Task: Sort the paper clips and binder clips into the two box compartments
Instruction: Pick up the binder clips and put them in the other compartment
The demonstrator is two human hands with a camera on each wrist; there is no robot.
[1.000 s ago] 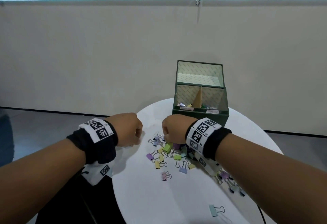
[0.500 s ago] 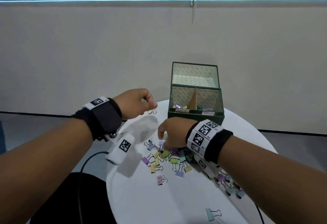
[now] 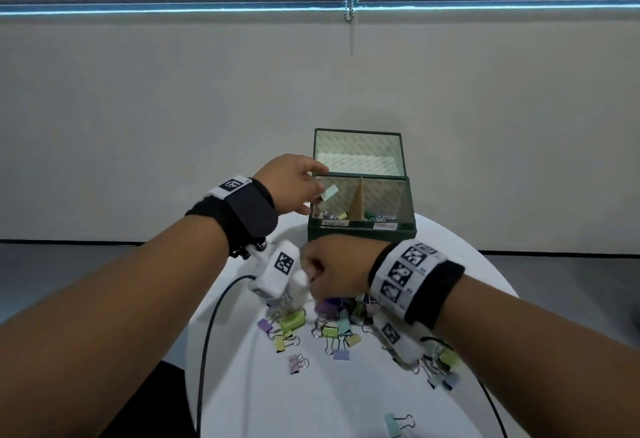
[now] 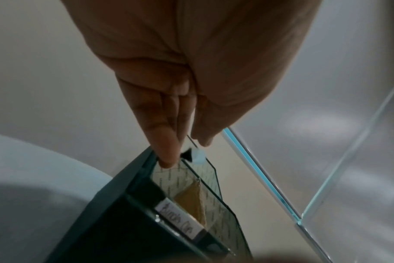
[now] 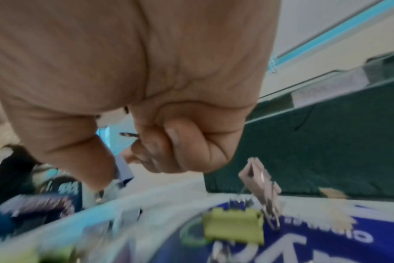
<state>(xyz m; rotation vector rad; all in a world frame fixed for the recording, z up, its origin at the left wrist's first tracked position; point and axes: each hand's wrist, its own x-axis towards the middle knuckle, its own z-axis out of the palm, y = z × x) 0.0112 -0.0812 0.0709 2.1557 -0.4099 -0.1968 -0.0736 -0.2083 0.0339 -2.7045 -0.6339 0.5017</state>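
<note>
A dark green box (image 3: pixel 360 231) with its lid up stands at the far side of the round white table (image 3: pixel 249 399). A brown divider (image 3: pixel 358 199) splits it: binder clips lie in the left compartment, paper clips in the right. My left hand (image 3: pixel 294 183) is at the left compartment's rim with straight fingers (image 4: pixel 167 153). A pale green binder clip (image 3: pixel 329 192) hangs just off their tips, also the pale clip (image 4: pixel 198 156) in the wrist view. My right hand (image 3: pixel 332 271) is curled over the pile of coloured binder clips (image 3: pixel 329 327), pinching a lavender binder clip (image 5: pixel 124 169).
More binder clips (image 3: pixel 440 365) lie under my right wrist, and a lone pale one (image 3: pixel 396 423) sits near the table's front edge. A black cable (image 3: pixel 207 333) runs along the table's left side. A plain wall stands behind the box.
My left hand has risen from the table and travelled right to the box's left compartment, carrying the pale green clip. My right hand stayed over the pile and closed on a clip.
</note>
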